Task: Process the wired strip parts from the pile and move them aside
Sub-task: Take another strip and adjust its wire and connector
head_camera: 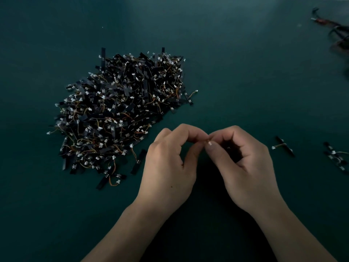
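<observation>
The left hand [170, 167] and right hand [245, 167] meet fingertip to fingertip, both curled. Thumbs and forefingers pinch a small white plug [209, 142] between them. I cannot make out the strip that belongs to it, which may be tucked under the right palm.

These parts look very light. Each is a thin black strip that is probably stiff enough to pick up by an edge, with soft, fine wires and a tiny plug. The wires look likely to snag on their neighbours, so I would lift a part by the strip or plug rather than tug a wire at its joint.

The pile [120, 114] lies at ten o'clock from the hands on the dark green table [236, 63], and it holds far too many parts to count. One strip [284, 146] lies alone at three o'clock. Beyond it, a cluster [336, 157] of perhaps two or three is cut off by the edge. At two o'clock a blurred tangle [336, 29] of wires cannot be counted.
</observation>
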The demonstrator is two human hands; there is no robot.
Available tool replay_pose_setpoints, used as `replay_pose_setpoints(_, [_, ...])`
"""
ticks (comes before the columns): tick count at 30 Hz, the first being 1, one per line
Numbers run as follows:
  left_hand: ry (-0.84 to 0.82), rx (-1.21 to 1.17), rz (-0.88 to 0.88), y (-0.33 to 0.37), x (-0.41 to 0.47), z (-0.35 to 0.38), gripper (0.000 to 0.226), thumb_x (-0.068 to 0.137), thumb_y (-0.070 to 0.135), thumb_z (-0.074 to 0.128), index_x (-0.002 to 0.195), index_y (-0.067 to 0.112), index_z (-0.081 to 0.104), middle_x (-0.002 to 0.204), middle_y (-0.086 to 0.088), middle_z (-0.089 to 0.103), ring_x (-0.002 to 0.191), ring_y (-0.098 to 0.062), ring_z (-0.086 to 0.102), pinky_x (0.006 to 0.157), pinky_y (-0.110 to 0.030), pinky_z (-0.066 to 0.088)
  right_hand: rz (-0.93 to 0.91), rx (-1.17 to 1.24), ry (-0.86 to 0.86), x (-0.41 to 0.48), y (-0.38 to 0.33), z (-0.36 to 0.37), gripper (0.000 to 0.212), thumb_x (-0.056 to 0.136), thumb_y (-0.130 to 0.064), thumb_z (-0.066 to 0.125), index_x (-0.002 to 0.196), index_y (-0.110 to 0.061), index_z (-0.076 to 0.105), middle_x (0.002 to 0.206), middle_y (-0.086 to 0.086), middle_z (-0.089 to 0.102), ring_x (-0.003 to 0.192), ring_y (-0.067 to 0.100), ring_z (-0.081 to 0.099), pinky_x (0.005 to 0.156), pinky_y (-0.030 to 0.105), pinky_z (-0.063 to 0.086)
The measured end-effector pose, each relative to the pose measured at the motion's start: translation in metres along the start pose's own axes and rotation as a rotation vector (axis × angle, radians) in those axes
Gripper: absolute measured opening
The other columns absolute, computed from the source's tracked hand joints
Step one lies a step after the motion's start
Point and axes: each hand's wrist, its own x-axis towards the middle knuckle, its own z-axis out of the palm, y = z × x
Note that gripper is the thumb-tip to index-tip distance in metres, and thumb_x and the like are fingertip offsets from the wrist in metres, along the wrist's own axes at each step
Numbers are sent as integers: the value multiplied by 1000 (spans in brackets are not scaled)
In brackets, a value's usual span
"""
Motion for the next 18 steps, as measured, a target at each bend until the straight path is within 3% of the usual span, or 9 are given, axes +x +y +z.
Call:
replay_pose_setpoints(3, [-17, 22, 49, 2, -1, 2, 29, 93, 8, 75, 107, 31, 67, 95, 19, 71, 95, -9, 68, 80, -29, 54, 64, 102, 23, -1, 2, 1, 18, 95, -39, 59, 90, -26, 69, 78, 6, 69, 67, 36, 62, 55, 49, 48])
replay_pose_setpoints(7, [7, 176, 236, 2, -1, 1, 13, 94, 12, 73, 101, 23, 75, 82, 14, 68, 75, -17, 58, 62, -34, 51, 67, 189, 31, 0, 3, -2, 17, 91, -30, 57, 84, -19, 69, 80, 8, 69, 72, 35, 61, 61, 53, 50])
replay_pose_setpoints(10, [-36, 119, 200, 5, -2, 1, 21, 91, 14, 75, 106, 24, 63, 92, 16, 68, 85, -8, 65, 67, -35, 57, 62, 189, 39, 1, 4, -3, 18, 89, -27, 57, 82, -16, 69, 80, 8, 70, 74, 32, 64, 65, 48, 53])
replay_pose_setpoints(13, [-33, 111, 123, 11, -5, -2, 24, 92, 32, 72, 103, 32, 51, 89, 19, 62, 76, 5, 55, 62, -18, 46, 60, 181, 96, 3, 4, -2, 18, 90, -26, 57, 77, -14, 61, 72, 7, 62, 67, 29, 54, 59, 40, 45])
replay_pose_setpoints(16, [-47, 200, 13, 11, -7, -2, 27, 93, 50, 56, 77, 30, 47, 61, 10, 50, 56, -11, 51, 49, -29, 37, 79, 201, 152, 5, 4, -2, 19, 91, -18, 59, 73, -15, 54, 65, -3, 50, 61, 12, 42, 54, 26, 38])
replay_pose_setpoints(18, [-52, 362, -15, 9, -6, 0, 31, 93, 50, 54, 71, 28, 48, 58, 10, 46, 56, -11, 47, 52, -30, 37, 79, 190, 151, 5, 5, -2, 23, 93, -12, 59, 72, -17, 53, 63, -9, 48, 59, 6, 40, 53, 20, 36])
